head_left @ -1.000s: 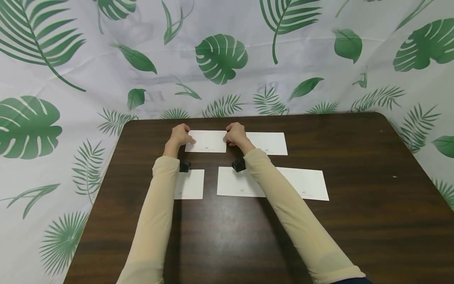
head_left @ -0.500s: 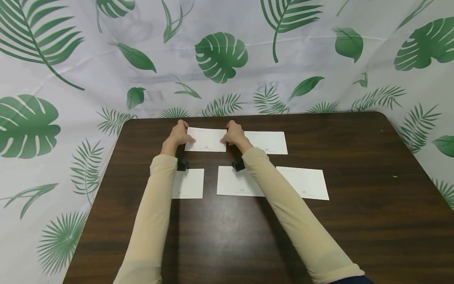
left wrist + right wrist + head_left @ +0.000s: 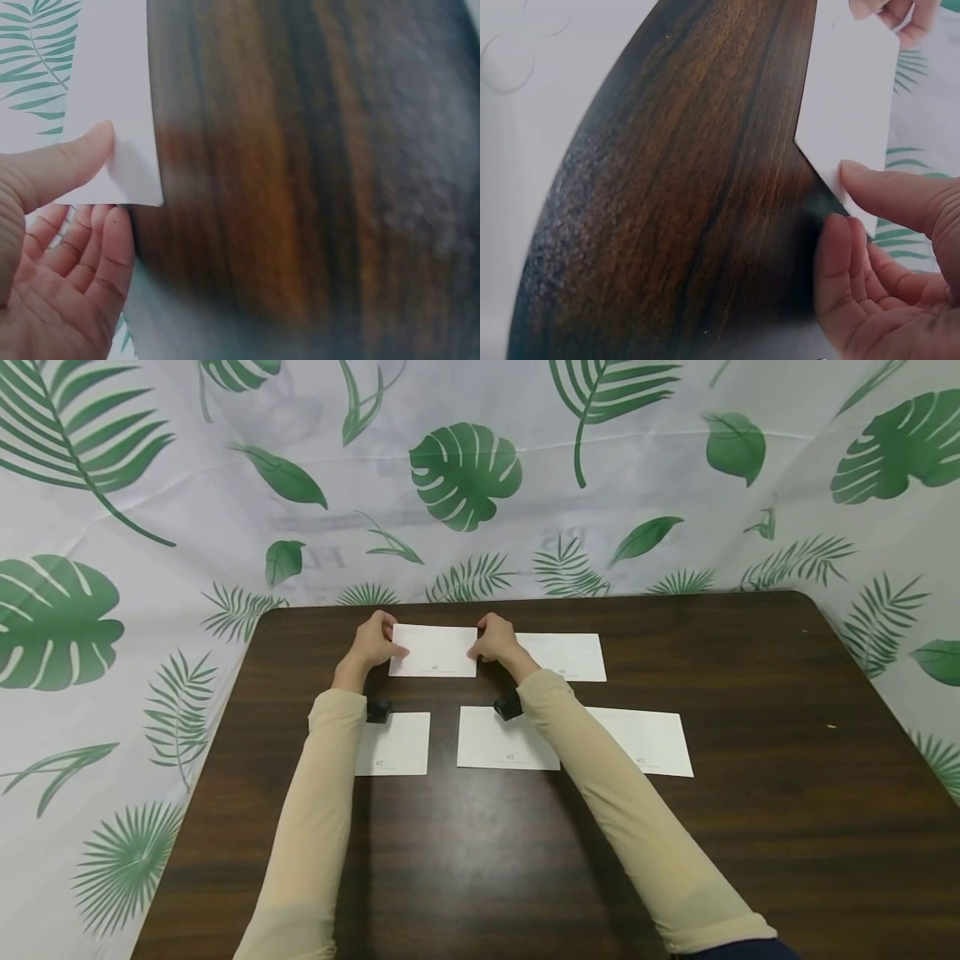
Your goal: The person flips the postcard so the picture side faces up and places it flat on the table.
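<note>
Both hands are at a white rectangular card (image 3: 432,652) with a small printed mark, in the far row on the table. My left hand (image 3: 371,642) pinches its left end, thumb on the face and fingers behind. The right hand (image 3: 498,640) pinches the opposite end the same way. In the left wrist view the thumb (image 3: 90,154) presses flat on the card (image 3: 112,67), with the other fingers curled beneath. From the right wrist, the card (image 3: 847,90) spans between both hands, its face slanted up from the table.
Another white card (image 3: 567,656) lies right of the held one. In the nearer row are a left card (image 3: 397,743), a middle card (image 3: 495,739) and a right card (image 3: 648,739), each partly under a forearm. A leaf-print cloth (image 3: 465,560) hangs behind the dark wooden table (image 3: 480,860).
The held card's far edge has risen slightly, tilting it up, while both hands keep their pinch. The head view has shifted a little. The other cards stay where they were.
</note>
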Available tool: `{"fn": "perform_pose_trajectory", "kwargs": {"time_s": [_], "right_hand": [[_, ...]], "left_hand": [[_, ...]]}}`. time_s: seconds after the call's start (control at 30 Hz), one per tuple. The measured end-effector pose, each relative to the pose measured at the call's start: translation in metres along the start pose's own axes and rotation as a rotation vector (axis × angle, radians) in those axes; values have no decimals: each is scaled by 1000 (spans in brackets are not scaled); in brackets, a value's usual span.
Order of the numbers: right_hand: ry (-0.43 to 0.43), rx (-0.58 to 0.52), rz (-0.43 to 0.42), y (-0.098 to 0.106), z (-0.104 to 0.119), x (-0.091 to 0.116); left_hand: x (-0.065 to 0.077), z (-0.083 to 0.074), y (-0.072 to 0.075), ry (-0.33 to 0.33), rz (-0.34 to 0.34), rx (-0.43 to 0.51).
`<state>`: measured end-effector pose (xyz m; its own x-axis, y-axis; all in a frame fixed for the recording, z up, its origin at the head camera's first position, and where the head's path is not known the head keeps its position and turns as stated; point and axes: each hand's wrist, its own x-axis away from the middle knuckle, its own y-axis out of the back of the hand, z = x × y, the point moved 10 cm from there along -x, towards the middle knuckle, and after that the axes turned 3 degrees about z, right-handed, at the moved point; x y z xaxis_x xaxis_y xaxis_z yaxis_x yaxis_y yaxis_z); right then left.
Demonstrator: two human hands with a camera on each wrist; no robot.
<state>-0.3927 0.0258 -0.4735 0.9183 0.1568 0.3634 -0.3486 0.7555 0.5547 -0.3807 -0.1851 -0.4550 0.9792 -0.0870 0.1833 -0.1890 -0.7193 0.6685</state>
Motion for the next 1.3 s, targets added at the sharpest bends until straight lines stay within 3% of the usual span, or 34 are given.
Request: {"fn": "perform_pose_trajectory", "kwargs": {"time_s": [0.2,0.4,0.63,0.8,1.03,1.3], "right_hand": [[20,-72,-40,4,-3,1],[83,-77,-72,9,2,4],[157,-139,-51,10,8,6],[255,-189,-40,11,14,8],[420,-136,-125,19,26,16],[556,-126,-188,29,34,26]], "left_hand": [[1,2,3,-66,-43,111],[3,7,8,-80,-73,193],[7,5,12,-96,-59,284],[10,5,15,-117,-65,340],[14,0,24,-172,-132,362],[19,-8,32,-186,-166,366]]}}
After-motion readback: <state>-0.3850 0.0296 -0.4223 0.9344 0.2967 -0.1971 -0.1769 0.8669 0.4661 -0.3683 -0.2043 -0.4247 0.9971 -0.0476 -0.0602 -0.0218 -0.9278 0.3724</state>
